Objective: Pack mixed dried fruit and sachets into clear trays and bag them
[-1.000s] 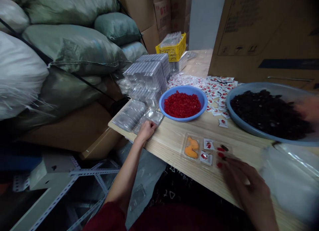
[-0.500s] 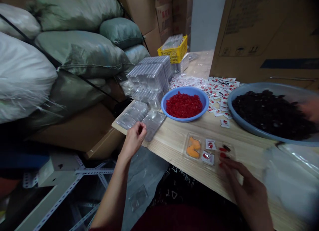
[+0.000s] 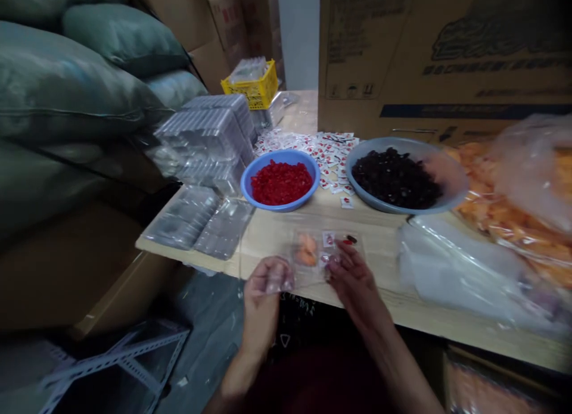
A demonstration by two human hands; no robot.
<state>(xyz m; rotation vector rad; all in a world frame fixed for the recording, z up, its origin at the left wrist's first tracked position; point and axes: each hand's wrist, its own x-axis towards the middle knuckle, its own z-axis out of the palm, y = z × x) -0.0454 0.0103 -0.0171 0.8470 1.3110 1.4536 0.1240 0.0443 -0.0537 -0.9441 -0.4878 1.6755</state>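
Note:
A clear plastic tray [image 3: 308,275] with several compartments lies near the front edge of the table. One compartment holds orange dried fruit slices [image 3: 306,250]. Two small printed sachets [image 3: 329,239] sit beside them, and dark and red dried pieces [image 3: 350,239] show at the far right. My left hand [image 3: 268,278] is closed on a thin, clear plastic lid [image 3: 279,278] at the tray's left side. Over the tray's right part is my right hand [image 3: 355,277], its fingers bent but apart, covering some compartments. Both hands are slightly blurred.
Behind the tray stand a blue bowl of red dried fruit [image 3: 281,183] and a wider basin of dark dried fruit [image 3: 397,179]. Sachets [image 3: 328,155] lie scattered beyond them. Stacked clear trays [image 3: 205,137] stand left; plastic bags [image 3: 456,277] and bagged orange fruit [image 3: 513,205] lie right.
My left hand has moved from the stacked plastic at the left to the tray, now with clear plastic in it. My right hand stays at the tray's right side. The view has turned right.

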